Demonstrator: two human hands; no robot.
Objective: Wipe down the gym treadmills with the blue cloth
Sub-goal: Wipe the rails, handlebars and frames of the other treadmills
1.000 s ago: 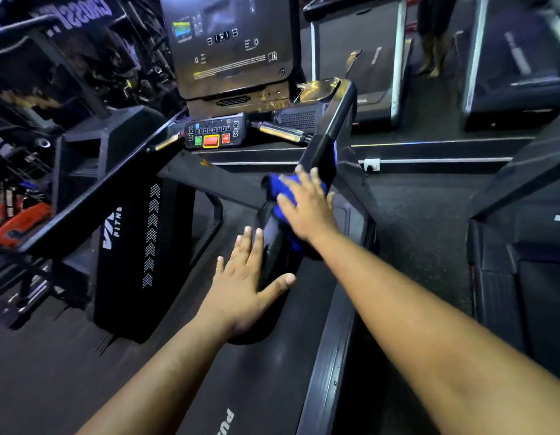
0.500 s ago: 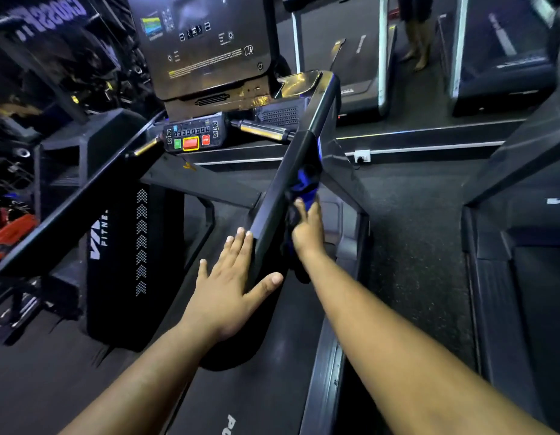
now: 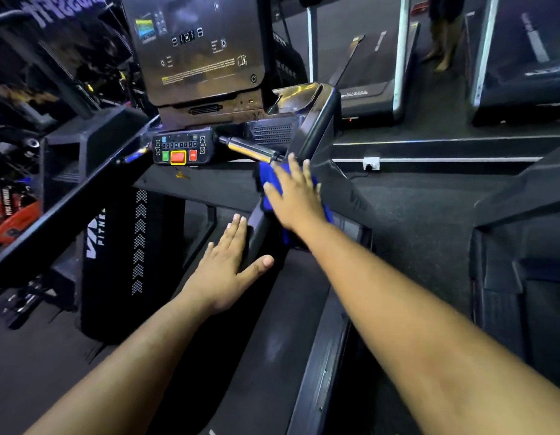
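dim gym floor, treadmills all around; my right hand (image 3: 296,196) presses the blue cloth (image 3: 272,180) flat-fingered onto the treadmill handrail (image 3: 316,133). my left hand (image 3: 226,268) rests flat, released, against the rail's lower end, below the cloth.

- cloth (image 3: 274,180): solid bright blue
- treadmill handrail (image 3: 316,130): glossy black
- control panel (image 3: 181,149): black; one green button, orange button with yellow outline, smaller red button
- console screen (image 3: 197,48): dark, small multicolour graphic top left, yellow line of text lower down
- side cover (image 3: 121,246): black, white lettering, column of white dotted chevrons
- grip bar (image 3: 247,149): metallic, gold tint
- belt (image 3: 266,340): plain dark grey
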